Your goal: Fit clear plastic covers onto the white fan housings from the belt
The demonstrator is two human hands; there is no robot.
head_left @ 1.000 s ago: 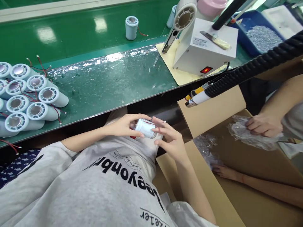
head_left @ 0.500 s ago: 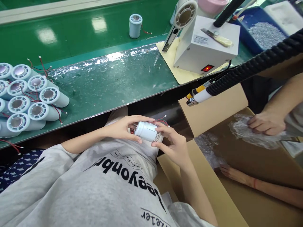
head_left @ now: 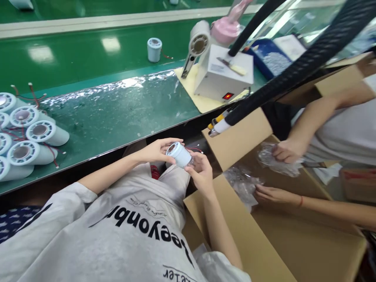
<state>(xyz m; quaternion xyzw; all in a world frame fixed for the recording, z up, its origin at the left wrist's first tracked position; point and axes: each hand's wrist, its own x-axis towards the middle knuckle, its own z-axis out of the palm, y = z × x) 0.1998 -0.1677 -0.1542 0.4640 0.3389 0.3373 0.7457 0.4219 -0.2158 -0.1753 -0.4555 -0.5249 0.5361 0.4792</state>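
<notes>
Above my lap I hold a light-blue cylindrical housing [head_left: 181,156] with both hands. Its slotted ring end is tilted up and to the left. My left hand [head_left: 160,150] is closed about that end, thumb below and fingers behind. My right hand [head_left: 202,172] grips the other end, which has a clear or wiry part that I cannot make out. Thin red and black wires [head_left: 196,149] stick out behind it. On the bench at left lie several like housings [head_left: 44,132] with wires, and one more housing [head_left: 154,50] stands upright farther back.
A white box-shaped device [head_left: 225,72] with a lit red switch stands on the bench, a knife [head_left: 232,65] on top. A black hose [head_left: 264,90] hangs at right. Beside me is an open carton [head_left: 246,223], where another person's hands [head_left: 289,150] handle clear plastic bags [head_left: 277,160].
The housing has turned in my hands, so its slotted end now faces the camera more. My view has swung right, showing more of the carton and the other person.
</notes>
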